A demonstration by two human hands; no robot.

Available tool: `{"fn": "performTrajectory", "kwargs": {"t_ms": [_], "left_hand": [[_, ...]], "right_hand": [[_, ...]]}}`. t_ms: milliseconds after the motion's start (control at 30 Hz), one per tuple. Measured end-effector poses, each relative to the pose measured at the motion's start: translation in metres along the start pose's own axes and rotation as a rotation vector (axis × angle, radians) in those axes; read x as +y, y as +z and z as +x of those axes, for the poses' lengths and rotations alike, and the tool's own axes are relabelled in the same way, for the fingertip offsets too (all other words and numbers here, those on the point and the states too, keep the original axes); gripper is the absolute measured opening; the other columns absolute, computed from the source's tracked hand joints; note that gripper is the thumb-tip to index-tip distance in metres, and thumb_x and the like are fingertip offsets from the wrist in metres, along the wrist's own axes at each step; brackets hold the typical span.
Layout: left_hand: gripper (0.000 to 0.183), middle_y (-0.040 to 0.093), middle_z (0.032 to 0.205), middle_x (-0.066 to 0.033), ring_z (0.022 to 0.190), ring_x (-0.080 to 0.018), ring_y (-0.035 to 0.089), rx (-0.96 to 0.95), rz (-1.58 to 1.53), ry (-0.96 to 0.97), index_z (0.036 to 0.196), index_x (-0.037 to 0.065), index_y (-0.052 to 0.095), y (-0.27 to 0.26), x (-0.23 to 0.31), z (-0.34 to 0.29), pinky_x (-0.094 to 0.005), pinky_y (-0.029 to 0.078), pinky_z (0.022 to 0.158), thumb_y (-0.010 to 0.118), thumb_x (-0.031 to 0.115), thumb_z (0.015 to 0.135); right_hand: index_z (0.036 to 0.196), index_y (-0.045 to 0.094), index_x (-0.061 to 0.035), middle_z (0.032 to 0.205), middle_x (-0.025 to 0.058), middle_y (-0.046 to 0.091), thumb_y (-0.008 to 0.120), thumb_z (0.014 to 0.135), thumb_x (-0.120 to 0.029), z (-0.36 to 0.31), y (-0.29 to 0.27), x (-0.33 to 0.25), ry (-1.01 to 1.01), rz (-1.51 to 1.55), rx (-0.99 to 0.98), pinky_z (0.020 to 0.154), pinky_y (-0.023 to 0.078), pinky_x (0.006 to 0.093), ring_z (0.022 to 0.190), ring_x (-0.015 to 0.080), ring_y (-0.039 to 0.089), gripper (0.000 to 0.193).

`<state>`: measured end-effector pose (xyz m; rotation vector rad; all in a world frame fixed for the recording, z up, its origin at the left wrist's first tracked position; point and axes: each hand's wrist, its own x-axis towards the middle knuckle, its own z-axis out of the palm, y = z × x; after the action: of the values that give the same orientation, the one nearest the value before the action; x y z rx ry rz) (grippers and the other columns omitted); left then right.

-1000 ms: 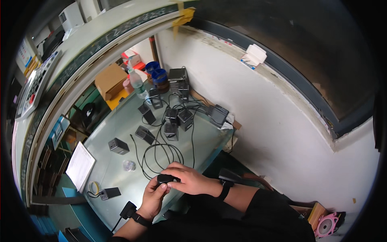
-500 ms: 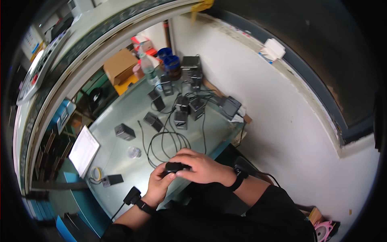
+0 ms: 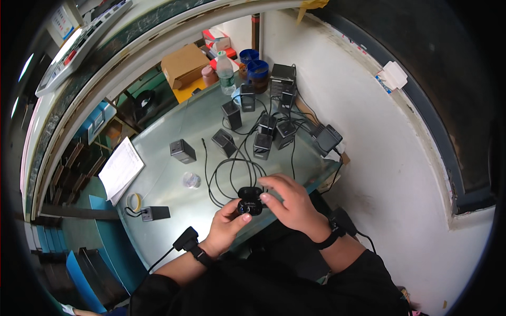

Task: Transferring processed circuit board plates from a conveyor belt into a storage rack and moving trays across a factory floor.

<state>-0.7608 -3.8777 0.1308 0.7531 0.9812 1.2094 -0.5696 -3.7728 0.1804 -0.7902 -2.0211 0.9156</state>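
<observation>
A small black earbud case (image 3: 251, 205) with its lid raised is held near the table's front edge. My left hand (image 3: 225, 227) grips it from the left, the thumb along its front. At the case's right side is my right hand (image 3: 295, 206), thumb and forefinger spread apart beside the raised lid. I see nothing held in that hand, though its thumb tip is close to or touching the case. Just beyond the case lies a coiled black cable (image 3: 215, 179) on the glass-topped table (image 3: 163, 231).
Several black box-shaped devices (image 3: 182, 151) with cables stand across the table. Farther back are a plastic bottle (image 3: 225, 73), blue cups (image 3: 258, 69) and a cardboard carton (image 3: 184, 64). Papers (image 3: 122, 167), a yellow tape roll (image 3: 134, 201) and a clear round item (image 3: 191, 180) lie leftward. A white wall (image 3: 390, 174) borders the right.
The case's lid has come up, and its inside now shows. My right hand has moved off the case to its right, fingers spreading. The whole view has shifted.
</observation>
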Motion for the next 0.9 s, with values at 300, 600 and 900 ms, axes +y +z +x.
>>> {"fn": "performTrajectory", "kwargs": {"t_ms": [300,600,900], "left_hand": [[0.044,0.066,0.118,-0.0009,0.101,-0.0121,0.061,0.068,-0.064,0.018,0.135,0.007,0.059,-0.001,0.010,0.015,-0.0297,0.049,0.093,0.071,0.026,0.097],[0.039,0.066,0.121,-0.0014,0.110,-0.0119,0.058,0.017,-0.128,0.021,0.134,0.004,0.060,0.020,0.011,0.014,-0.0304,0.046,0.101,0.067,0.023,0.100],[0.044,0.064,0.117,-0.0001,0.106,-0.0114,0.057,0.018,-0.059,0.054,0.133,0.006,0.059,0.020,0.007,0.012,-0.0299,0.046,0.094,0.071,0.026,0.096]], "right_hand": [[0.103,0.066,0.0001,0.096,0.0119,0.067,0.068,0.090,-0.002,-0.042,0.003,-0.013,-0.005,0.126,-0.059,0.067,0.052,0.0322,0.076,0.0235,0.065,0.014],[0.121,0.062,0.0007,0.098,-0.0016,0.064,0.067,0.095,-0.003,-0.043,0.073,0.019,0.633,0.884,0.156,0.075,0.050,0.0232,0.087,0.0054,0.060,0.027],[0.104,0.064,-0.0043,0.092,-0.0004,0.065,0.069,0.093,-0.003,-0.034,0.075,0.021,0.590,0.948,0.211,0.073,0.050,0.0245,0.083,0.0071,0.060,0.012]]}}
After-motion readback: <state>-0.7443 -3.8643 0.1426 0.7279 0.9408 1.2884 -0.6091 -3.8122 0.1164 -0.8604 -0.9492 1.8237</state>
